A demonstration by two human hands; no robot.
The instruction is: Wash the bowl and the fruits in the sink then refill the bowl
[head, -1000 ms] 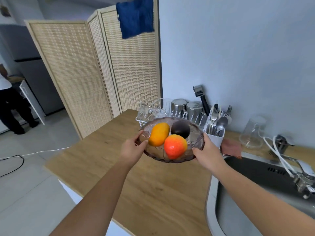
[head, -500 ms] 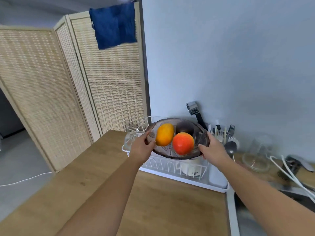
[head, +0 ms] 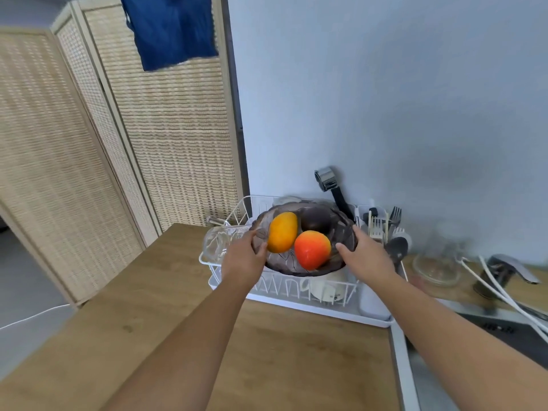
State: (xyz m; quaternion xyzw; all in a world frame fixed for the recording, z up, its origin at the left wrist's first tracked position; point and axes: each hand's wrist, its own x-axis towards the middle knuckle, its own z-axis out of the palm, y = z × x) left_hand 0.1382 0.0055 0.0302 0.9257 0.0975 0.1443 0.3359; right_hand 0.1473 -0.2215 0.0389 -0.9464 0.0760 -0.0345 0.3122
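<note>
A brownish glass bowl (head: 344, 229) is held up above the white dish rack (head: 234, 212). My left hand (head: 244, 256) grips its left rim and my right hand (head: 363, 252) grips its right rim. Inside lie an orange-yellow mango (head: 281, 231), a red-orange fruit (head: 312, 249) and a dark purple fruit (head: 315, 221) at the back. The bowl tilts slightly towards me. A corner of the sink (head: 510, 333) shows at the lower right.
The rack holds a white cup (head: 329, 287), a glass dish (head: 221, 240) and a cutlery holder (head: 382, 226) with forks and spoons. A glass jar (head: 436, 262), tap (head: 507, 266) and white hoses (head: 504, 295) stand right. The wooden counter (head: 237, 345) stretches below; a rattan screen (head: 103, 143) stands left.
The bowl with its fruits has been carried away from me and now hovers over the dish rack. Both hands keep their hold. The view has swung towards the wall.
</note>
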